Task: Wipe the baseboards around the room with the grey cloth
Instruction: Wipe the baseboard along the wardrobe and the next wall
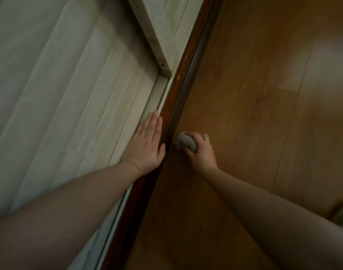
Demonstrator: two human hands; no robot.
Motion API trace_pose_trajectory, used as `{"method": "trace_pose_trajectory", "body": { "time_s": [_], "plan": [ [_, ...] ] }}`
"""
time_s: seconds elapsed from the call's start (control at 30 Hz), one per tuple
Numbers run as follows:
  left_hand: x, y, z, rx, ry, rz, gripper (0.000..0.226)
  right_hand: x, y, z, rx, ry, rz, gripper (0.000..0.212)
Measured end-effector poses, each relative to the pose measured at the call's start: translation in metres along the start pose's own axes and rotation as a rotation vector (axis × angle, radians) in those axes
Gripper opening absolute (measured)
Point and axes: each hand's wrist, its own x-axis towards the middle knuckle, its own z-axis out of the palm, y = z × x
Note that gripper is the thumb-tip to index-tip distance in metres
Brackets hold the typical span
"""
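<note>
Grey cloth [185, 142] is bunched tight in the right hand [201, 151], fingers [198, 136] curled round it, wad sitting just beside the dark brown baseboard [183, 88], low near the wooden floor [264, 114]; contact unclear. Left hand [147, 143] lies flat, fingers straight, holding nothing, pressed on the pale wall panel [69, 94]. Likely bracing while the right wipes.

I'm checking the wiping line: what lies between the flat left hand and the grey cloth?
In the head view, only the dark brown baseboard strip separates the left hand from the grey cloth.
</note>
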Motion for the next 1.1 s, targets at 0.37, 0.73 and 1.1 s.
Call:
{"method": "trace_pose_trajectory", "body": {
  "time_s": [0.37,0.73,1.1],
  "plan": [
    [-0.003,0.002,-0.003,-0.039,0.002,-0.055,0.079,-0.004,-0.008,0.038,0.052,0.01,-0.019,0.049],
    [-0.004,0.0,0.001,-0.079,0.017,-0.034,0.075,0.055,-0.023,0.0,0.011,0.028,-0.067,0.045],
    [-0.007,0.0,0.001,-0.112,0.018,-0.016,0.074,0.149,-0.045,-0.056,-0.154,0.02,-0.061,0.033]
  ]
}}
